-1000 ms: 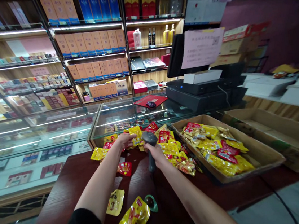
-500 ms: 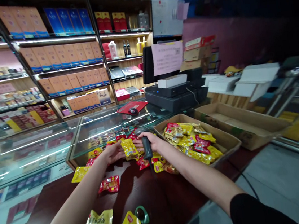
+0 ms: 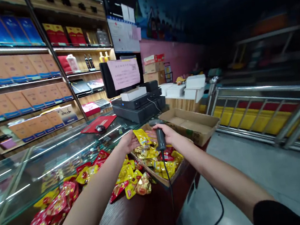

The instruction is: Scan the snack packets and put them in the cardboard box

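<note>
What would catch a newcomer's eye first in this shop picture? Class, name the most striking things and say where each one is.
A heap of shiny red and yellow snack packets fills the front centre, spilling across the dark counter top. Just above it, the right hand grips a dark corded barcode scanner, while the left hand is open beside a yellow packet. At upper left, shelves of tan and blue boxes stand bright under strip lights.

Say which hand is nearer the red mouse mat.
Left: the left hand is to the right of the red mouse mat, not touching it. The right hand is farther right, gripping a barcode scanner.
</note>
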The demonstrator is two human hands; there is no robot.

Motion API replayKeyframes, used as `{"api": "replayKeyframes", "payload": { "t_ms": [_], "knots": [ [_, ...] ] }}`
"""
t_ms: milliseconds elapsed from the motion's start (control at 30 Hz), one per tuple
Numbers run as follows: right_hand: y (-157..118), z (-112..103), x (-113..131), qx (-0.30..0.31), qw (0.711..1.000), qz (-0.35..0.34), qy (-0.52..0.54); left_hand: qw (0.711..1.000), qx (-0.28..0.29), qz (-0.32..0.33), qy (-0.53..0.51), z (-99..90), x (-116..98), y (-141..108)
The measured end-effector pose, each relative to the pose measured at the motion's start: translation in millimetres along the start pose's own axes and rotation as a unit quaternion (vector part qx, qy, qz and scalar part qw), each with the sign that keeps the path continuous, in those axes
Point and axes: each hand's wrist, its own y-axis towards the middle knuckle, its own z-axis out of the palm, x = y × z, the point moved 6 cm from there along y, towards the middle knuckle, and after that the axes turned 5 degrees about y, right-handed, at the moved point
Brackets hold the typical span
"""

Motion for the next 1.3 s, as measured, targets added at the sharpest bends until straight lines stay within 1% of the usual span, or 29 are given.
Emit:
{"api": "replayKeyframes", "payload": {
  "t_ms": [67,133,200,233,267,333,400,500,633,700,767,833,900,967,1033,1067,1133,1167,1200,1233,1300],
  "knots": [
    [-8.3,-25.0,22.2,-0.037,0.999,-0.035,0.003,1.000,-0.012,0.001,0.011,23.6,1.3,14.1],
    [-14.8,-42.2,36.7,-0.070,0.996,-0.061,0.002,0.999,-0.041,-0.003,0.031,32.6,4.5,23.1],
    [-17.8,-47.7,42.3,-0.082,0.994,-0.075,0.004,0.997,-0.064,-0.009,0.045,29.3,7.6,26.8],
    [-17.6,-45.5,41.6,-0.077,0.994,-0.077,0.005,0.997,-0.068,-0.012,0.046,24.1,8.8,26.6],
    [-16.3,-40.2,38.3,-0.068,0.995,-0.074,0.005,0.996,-0.070,-0.014,0.045,16.7,9.7,24.8],
    [-11.5,-20.9,24.4,-0.035,0.998,-0.053,0.006,0.997,-0.072,-0.012,0.033,-3.9,10.5,15.9],
    [-5.8,6.7,2.9,0.009,1.000,-0.024,0.006,0.997,-0.079,-0.002,0.019,-31.2,11.7,-0.7],
    [1.4,54.2,-40.4,0.073,0.997,0.029,-0.004,0.996,-0.084,0.012,-0.012,-77.6,19.1,-38.0],
    [6.0,112.0,-115.2,0.143,0.980,0.134,-0.020,0.992,-0.095,0.031,-0.073,-141.4,40.5,-98.5],
    [5.8,134.4,-155.4,0.168,0.969,0.181,-0.028,0.988,-0.104,0.045,-0.104,-171.5,52.6,-128.5],
    [3.7,151.4,-195.7,0.186,0.957,0.222,-0.032,0.981,-0.129,0.058,-0.129,-200.2,65.3,-157.3],
    [0.9,161.3,-233.8,0.186,0.948,0.254,-0.039,0.973,-0.175,0.069,-0.137,-227.1,80.0,-185.3],
    [-2.6,166.5,-268.1,0.186,0.939,0.282,-0.056,0.962,-0.236,0.085,-0.110,-250.7,96.6,-212.2],
    [-5.5,167.6,-296.6,0.181,0.931,0.304,-0.086,0.944,-0.305,0.113,-0.047,-269.9,114.0,-236.9],
    [-6.5,165.8,-318.0,0.168,0.927,0.311,-0.124,0.915,-0.375,0.141,0.048,-283.8,131.4,-257.8],
    [-6.2,164.2,-326.1,0.158,0.927,0.308,-0.143,0.895,-0.409,0.148,0.102,-288.7,140.1,-266.1],
    [-4.9,161.2,-338.5,0.140,0.929,0.298,-0.166,0.845,-0.470,0.151,0.205,-294.7,155.5,-278.4],
    [-4.3,160.1,-343.4,0.134,0.931,0.294,-0.168,0.824,-0.490,0.148,0.242,-295.8,162.4,-281.3],
    [-3.8,159.2,-347.7,0.129,0.933,0.292,-0.164,0.810,-0.500,0.146,0.268,-295.8,168.4,-282.3],
    [-3.4,158.5,-351.5,0.127,0.936,0.290,-0.155,0.803,-0.504,0.146,0.283,-295.0,173.4,-281.6],
    [-3.0,157.4,-356.9,0.127,0.940,0.287,-0.134,0.800,-0.501,0.156,0.291,-291.6,179.8,-278.1]
  ]
}}
